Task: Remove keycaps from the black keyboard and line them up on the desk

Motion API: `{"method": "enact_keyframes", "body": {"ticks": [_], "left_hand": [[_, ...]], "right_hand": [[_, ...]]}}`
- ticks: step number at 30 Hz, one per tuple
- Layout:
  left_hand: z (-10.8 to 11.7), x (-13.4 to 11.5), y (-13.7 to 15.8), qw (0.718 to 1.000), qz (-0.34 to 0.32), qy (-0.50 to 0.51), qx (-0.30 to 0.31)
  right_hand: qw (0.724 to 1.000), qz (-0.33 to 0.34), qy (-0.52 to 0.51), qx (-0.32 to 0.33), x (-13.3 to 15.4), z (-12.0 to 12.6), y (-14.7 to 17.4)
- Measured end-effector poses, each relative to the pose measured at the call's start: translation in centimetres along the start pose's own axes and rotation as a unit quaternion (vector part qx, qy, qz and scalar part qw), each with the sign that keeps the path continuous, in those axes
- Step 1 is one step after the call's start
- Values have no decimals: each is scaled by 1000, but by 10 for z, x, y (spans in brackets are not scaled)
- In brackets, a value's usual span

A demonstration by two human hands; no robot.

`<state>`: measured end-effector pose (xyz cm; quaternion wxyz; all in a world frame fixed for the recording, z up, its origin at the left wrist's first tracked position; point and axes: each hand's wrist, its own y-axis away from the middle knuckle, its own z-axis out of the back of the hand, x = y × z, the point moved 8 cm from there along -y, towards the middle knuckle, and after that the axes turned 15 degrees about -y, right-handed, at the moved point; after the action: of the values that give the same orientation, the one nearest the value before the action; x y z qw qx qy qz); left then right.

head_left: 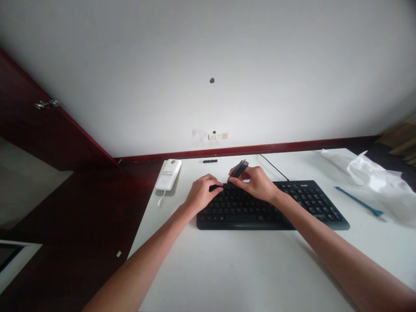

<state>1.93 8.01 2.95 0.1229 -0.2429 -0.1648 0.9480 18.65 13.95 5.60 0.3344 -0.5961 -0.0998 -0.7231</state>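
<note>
Pinching blocky dark tool point(241, 168): right fingers point(238, 183) | left fingers point(218, 190): grip unclear | oblong keyboard point(240, 218) beneath

the left forearm point(159, 245) and right forearm point(325, 234) are bare and tapering. the left hand point(200, 193) and right hand point(260, 185) are bare too, with slender fingers point(213, 183).

Black keyboard point(253, 211), white table point(227, 264), blue tool point(358, 200)
</note>
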Motion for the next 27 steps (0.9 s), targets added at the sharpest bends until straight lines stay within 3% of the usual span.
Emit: {"method": "enact_keyframes", "body": {"ticks": [9,16,27], "left_hand": [[-1,-2,1,1000,-4,-11,3],[-1,-1,1,1000,-7,-10,-2],[-1,-2,0,1000,5,-4,7]], "right_hand": [[995,-31,-67,69,-6,3,7],[996,-45,-81,6,-20,4,-1],[991,-77,-110,-23,-30,6,-10]]}}
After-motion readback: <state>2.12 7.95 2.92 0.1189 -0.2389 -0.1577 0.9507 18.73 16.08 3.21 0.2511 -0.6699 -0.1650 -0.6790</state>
